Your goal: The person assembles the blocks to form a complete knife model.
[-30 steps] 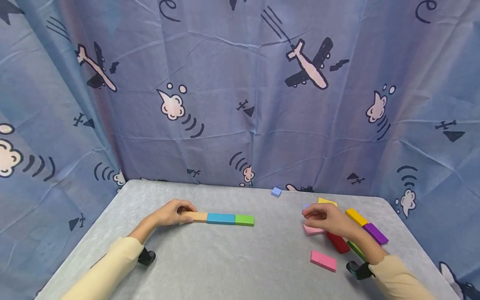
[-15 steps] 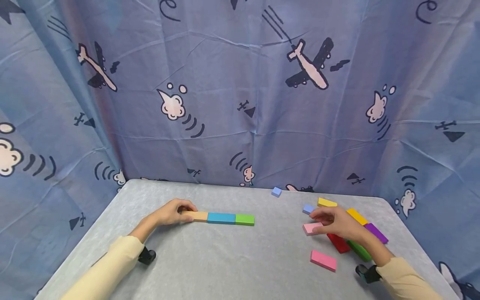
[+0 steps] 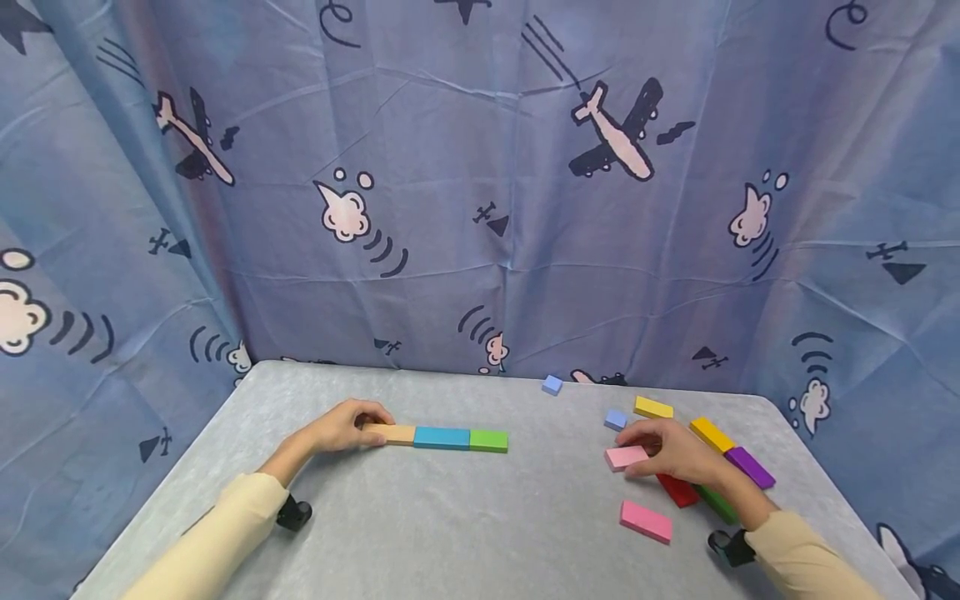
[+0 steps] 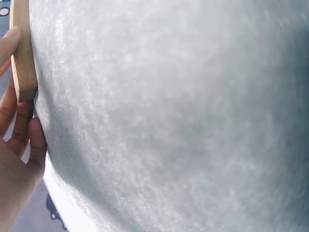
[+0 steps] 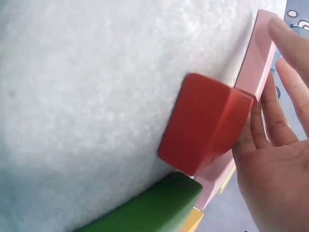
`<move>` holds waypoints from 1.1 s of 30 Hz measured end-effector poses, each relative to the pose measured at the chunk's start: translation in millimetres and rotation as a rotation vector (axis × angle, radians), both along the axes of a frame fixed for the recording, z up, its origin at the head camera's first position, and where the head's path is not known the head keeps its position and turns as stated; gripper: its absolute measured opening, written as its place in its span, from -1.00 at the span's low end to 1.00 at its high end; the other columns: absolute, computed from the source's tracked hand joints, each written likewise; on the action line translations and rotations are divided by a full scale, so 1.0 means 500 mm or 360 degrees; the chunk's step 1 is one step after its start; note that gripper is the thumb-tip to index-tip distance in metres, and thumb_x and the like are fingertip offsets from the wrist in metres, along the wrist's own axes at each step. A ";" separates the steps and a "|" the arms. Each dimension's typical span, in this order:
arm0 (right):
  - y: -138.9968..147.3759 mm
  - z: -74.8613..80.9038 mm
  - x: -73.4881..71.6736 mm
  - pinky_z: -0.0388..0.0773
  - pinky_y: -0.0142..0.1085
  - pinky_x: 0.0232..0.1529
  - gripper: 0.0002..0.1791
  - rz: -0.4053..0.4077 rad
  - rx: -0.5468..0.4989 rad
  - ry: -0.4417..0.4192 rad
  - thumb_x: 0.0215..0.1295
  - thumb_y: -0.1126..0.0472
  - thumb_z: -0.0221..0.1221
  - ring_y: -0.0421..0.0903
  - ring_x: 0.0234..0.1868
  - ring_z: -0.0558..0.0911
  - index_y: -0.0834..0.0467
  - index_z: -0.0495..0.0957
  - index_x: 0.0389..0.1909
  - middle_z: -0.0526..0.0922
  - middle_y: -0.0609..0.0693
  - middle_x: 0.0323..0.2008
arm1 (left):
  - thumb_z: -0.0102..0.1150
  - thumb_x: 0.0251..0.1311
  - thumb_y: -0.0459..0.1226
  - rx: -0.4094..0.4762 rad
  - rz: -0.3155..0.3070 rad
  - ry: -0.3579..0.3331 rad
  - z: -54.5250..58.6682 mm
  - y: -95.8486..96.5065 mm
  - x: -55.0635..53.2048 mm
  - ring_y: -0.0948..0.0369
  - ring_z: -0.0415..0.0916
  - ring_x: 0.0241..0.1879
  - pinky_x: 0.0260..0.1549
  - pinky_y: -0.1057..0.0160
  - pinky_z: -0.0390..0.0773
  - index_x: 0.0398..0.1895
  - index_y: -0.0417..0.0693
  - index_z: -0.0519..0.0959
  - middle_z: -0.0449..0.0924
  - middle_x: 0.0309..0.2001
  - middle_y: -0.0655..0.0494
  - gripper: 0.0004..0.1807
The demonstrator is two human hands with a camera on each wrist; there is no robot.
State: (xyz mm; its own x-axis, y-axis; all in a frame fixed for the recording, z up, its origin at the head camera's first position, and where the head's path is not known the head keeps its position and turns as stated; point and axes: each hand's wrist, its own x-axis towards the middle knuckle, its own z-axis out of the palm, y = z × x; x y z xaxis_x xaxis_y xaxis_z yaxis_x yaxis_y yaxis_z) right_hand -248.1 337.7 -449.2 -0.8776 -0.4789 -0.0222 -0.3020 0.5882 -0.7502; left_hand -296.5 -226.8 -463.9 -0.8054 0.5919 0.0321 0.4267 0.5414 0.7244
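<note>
My left hand holds the left end of a tan wooden block, thumb at the front and fingers behind. In the left wrist view the thumb presses on that block. A blue block and a light green block continue the row to its right. On the right side, my right hand has thumb and fingers around a light pink block. The right wrist view has the thumb against this pink block, right beside a red block.
A dark green block lies partly under the right forearm. Around it are a bright pink block, a purple block, an orange-yellow block and a yellow block. Small light blue blocks lie farther back. A curtain hangs behind the table.
My right hand has come down from above the pile onto the light pink block, uncovering the small light blue block behind it. The left hand and its row stay put.
</note>
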 end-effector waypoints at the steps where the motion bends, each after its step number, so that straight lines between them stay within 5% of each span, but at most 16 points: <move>1: -0.001 -0.001 -0.001 0.56 -0.27 0.04 -0.55 -0.0002 0.0013 -0.0001 0.16 0.21 0.50 0.10 -0.02 0.60 0.26 0.67 0.05 0.69 0.07 -0.05 | 0.40 0.26 -0.31 0.0002 0.0001 -0.0005 0.000 0.000 0.000 0.14 0.53 -0.17 -0.10 0.11 0.49 -0.02 -0.12 0.70 0.66 -0.12 0.12 -0.76; 14: -0.010 0.007 -0.003 0.57 -0.29 -0.07 -0.64 -0.0002 -0.0025 -0.0058 0.14 0.37 0.47 0.11 -0.12 0.56 0.28 0.70 -0.02 0.69 0.10 -0.09 | 0.40 0.27 -0.32 0.0021 -0.0010 -0.0001 -0.002 -0.002 -0.001 0.13 0.53 -0.17 -0.10 0.12 0.49 -0.02 -0.14 0.70 0.67 -0.12 0.11 -0.76; 33: -0.044 0.015 -0.010 0.58 -0.26 -0.09 -0.63 -0.0012 0.0009 0.0060 0.17 0.22 0.49 0.03 -0.14 0.57 0.23 0.72 0.00 0.70 0.02 -0.11 | 0.39 0.27 -0.34 0.0025 -0.0036 0.0018 0.000 -0.002 -0.001 0.15 0.54 -0.17 -0.09 0.13 0.50 -0.02 -0.17 0.69 0.67 -0.13 0.11 -0.76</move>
